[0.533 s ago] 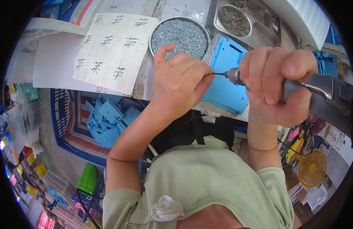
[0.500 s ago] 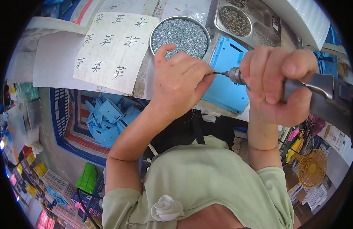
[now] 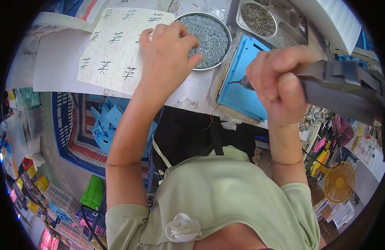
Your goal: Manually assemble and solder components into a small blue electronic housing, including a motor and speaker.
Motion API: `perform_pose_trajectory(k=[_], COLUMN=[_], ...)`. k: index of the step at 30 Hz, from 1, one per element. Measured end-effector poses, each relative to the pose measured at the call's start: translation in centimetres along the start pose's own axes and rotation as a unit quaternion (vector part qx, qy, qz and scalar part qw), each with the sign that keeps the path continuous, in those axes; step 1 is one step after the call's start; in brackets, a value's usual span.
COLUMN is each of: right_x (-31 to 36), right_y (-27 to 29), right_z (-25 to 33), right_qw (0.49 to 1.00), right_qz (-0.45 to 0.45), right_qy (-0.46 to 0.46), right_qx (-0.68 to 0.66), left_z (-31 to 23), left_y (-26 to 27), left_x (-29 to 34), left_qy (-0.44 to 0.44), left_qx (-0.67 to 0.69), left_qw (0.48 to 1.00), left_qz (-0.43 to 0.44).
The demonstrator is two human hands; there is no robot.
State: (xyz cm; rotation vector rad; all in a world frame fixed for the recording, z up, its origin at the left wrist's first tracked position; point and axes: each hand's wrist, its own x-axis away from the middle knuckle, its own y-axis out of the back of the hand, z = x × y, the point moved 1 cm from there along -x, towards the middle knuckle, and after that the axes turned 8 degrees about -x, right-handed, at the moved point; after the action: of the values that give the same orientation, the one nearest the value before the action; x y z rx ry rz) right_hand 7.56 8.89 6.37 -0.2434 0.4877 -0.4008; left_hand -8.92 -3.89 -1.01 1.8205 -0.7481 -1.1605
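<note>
My right hand (image 3: 278, 79) is wrapped round a dark grey electric screwdriver (image 3: 338, 89). Its thin bit points left, over a light blue plastic panel (image 3: 246, 102); whether the tip touches the panel I cannot tell. Several small silver screws fill a round metal bowl (image 3: 213, 39) beyond the panel's left side. At that bowl's left rim is my left hand (image 3: 167, 52), fingers spread and slightly bent, thumb reaching over the screws. Nothing shows between those fingers.
Handwritten paper (image 3: 111, 54) covers the bench left of the bowl. A metal tray (image 3: 280, 31) with small parts stands at the far right. Below the bench edge on the left, a blue basket (image 3: 67, 137) holds light blue plastic pieces (image 3: 113, 118). A yellow fan (image 3: 339, 182) sits at lower right.
My left hand has left the screwdriver's bit and moved left and up to the bowl. The screwdriver in my right hand has shifted slightly left, its bit now bare over the panel.
</note>
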Motion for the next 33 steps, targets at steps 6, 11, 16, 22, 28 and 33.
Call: perform_pose_trajectory(k=[6,11,16,22,28,33], right_x=[0.4,0.6,-1.0,-0.3,0.0,0.7], right_y=[-0.2,-0.2,-0.2,-1.1,-1.2,-2.4], right_z=[-1.5,-1.8,1.3,2.5,2.5,2.3], right_qw=[0.991,0.984,0.998,0.996,0.996,0.999], right_qz=[0.030,0.054,0.060,0.080,0.081,0.024], right_qy=[0.001,0.007,-0.009,-0.003,-0.017,-0.046], right_qx=[0.134,0.168,-0.008,-0.040,-0.042,-0.014], left_z=[0.2,0.1,-3.4,-5.0,-5.4,-5.1], left_y=[-1.4,-1.4,1.6,1.5,1.4,2.0], left_x=[0.1,-0.2,2.4,4.1,4.2,4.1], left_qy=[-0.011,-0.009,-0.070,-0.057,-0.039,-0.077], left_qx=[0.035,0.025,0.149,0.255,0.283,0.216], left_qw=[0.999,1.000,0.986,0.965,0.958,0.973], left_qz=[-0.035,-0.010,-0.001,-0.006,0.002,0.032])
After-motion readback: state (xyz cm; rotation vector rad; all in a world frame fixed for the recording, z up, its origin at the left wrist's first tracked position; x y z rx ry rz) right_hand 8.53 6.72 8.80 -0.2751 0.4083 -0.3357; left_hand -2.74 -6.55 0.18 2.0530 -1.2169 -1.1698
